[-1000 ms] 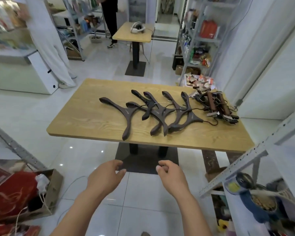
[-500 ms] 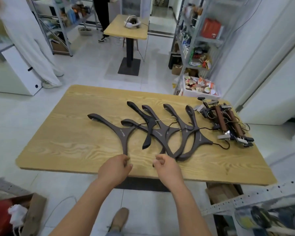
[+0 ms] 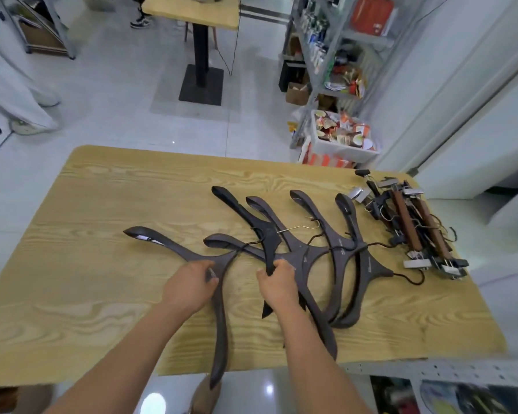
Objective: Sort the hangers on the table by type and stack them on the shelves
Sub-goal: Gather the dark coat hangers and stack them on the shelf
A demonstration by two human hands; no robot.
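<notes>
Starting out — gripping left hanger (image 3: 168,246) with left hand (image 3: 189,286), second hanger (image 3: 251,218) with right hand (image 3: 277,286); leaving clip hangers (image 3: 413,231) untouched — seemingly shelving nothing yet.

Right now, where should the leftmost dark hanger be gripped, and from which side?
Probably the leftmost hanger at its thick middle where both arms meet, from its left: that side lies open, while other hangers crowd its right. The left hand grips there.

bright, even indoor light; floor glare, wide-angle edge warping.
</notes>
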